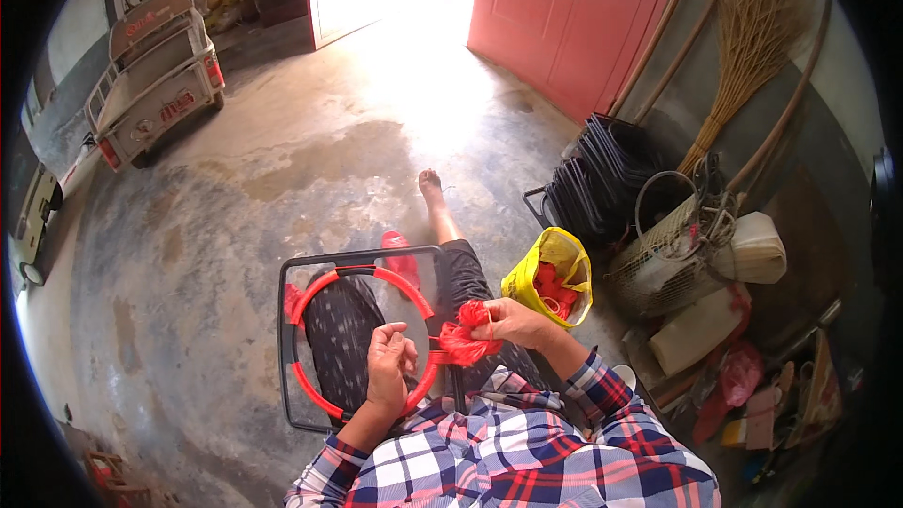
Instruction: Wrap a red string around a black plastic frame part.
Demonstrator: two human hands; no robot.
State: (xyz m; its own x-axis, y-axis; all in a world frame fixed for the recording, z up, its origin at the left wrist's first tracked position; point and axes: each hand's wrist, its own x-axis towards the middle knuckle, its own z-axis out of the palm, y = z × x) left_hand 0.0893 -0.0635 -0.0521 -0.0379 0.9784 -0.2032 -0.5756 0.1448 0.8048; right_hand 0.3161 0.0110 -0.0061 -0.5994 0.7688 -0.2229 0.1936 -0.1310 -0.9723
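Observation:
On my lap lies a black square frame (283,357) with a round black ring inside it, wrapped in sections with red cord (428,381). My right hand (519,324) is closed on a bundle of red cord (463,342), just right of the ring. Strands run from the bundle to the ring's right side. Over the right part of the ring is my left hand (386,365), its fingers loosely bent and apart, with nothing visible in them. Its palm side is partly hidden. A yellow bag (523,284) holding more red material (555,290) stands right of my knee.
Right of the bag are stacked black frames (602,169), a wire basket (658,245), a straw broom (729,85) and wooden poles. A red door (564,23) stands by the bright doorway. A cargo tricycle (155,85) is at far left. A red slipper (402,268) lies beyond the frame.

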